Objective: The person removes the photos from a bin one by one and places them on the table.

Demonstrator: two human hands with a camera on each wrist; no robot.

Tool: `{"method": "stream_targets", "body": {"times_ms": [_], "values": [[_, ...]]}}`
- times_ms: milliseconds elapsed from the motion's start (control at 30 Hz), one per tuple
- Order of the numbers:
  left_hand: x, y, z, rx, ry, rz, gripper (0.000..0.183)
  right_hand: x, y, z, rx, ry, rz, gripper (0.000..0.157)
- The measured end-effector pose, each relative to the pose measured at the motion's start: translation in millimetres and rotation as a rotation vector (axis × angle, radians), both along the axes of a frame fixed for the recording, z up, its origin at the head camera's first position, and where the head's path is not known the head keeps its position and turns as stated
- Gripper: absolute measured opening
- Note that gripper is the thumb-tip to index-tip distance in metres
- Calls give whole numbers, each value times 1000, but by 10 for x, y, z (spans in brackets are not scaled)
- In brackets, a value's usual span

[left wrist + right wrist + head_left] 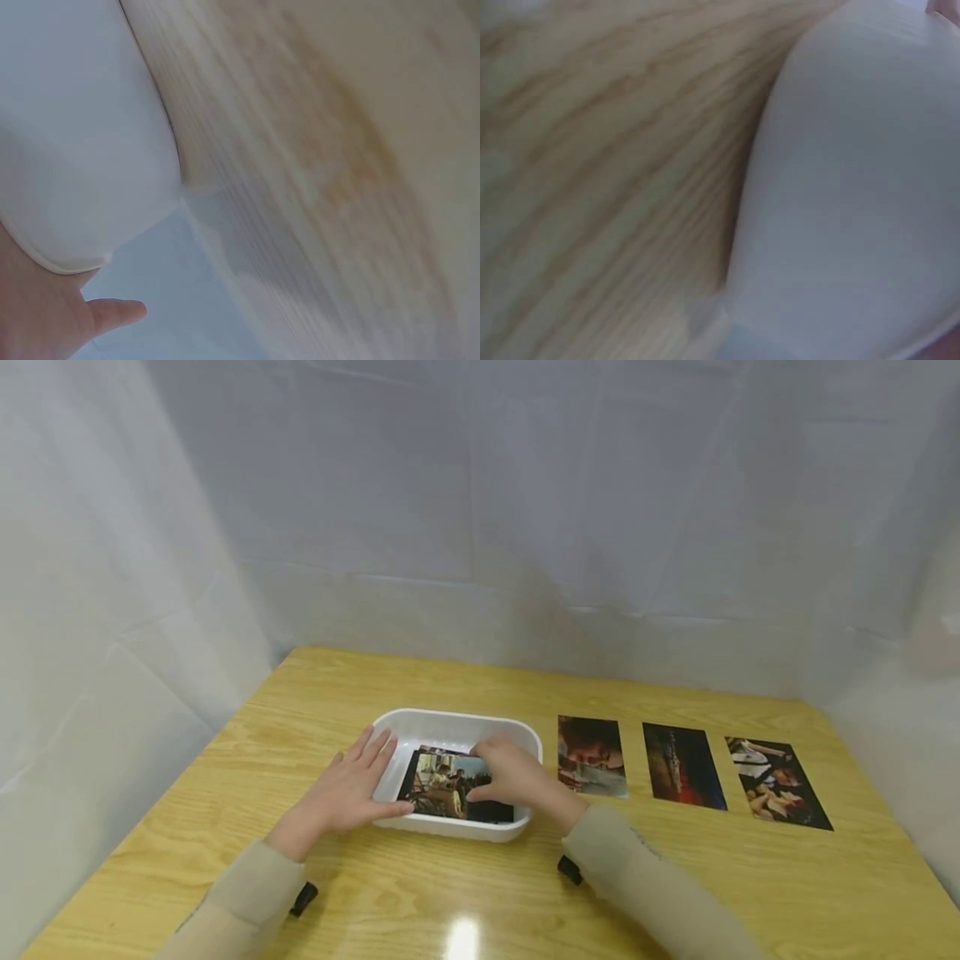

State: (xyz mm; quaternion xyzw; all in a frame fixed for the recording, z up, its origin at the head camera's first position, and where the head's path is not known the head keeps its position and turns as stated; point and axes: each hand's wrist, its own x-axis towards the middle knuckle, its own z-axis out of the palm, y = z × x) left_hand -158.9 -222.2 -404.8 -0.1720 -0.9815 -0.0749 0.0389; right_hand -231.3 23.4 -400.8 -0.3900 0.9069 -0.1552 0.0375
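A white plastic tray (pixel 462 832) stands on the table, with a small stack of photo prints (pixel 442 789) lying in it. The top print shows a scene with figures and has dark edges. My left hand (pixel 352 789) rests at the tray's left rim, fingers spread and thumb reaching over the front rim. In the left wrist view its thumb (pixel 116 313) sticks out beside the tray wall (pixel 82 135). Over the right part of the prints is my right hand (pixel 517 777), thumb and forefinger apart; its other fingers are hidden. The tray wall (pixel 847 195) fills much of the right wrist view.
Right of the tray lie three separate prints in a row: a reddish face picture (pixel 591 756), a dark one with red and blue (pixel 684 766), and one with figures (pixel 778 782). The wooden table (pixel 390 893) is bordered by pale hanging sheets (pixel 480 527).
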Motion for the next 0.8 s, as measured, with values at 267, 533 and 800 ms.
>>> {"method": "stream_targets", "body": {"times_ms": [267,533,800], "values": [[0,1,-12,-1,6,1,97,11,-125,-95,209,-13,-22,84],[-6,4,-6,-12,-8,4,98,-4,-140,-132,311,1,-20,92],[0,10,5,-11,6,-4,96,7,-154,-118,354,6,-41,87]]}}
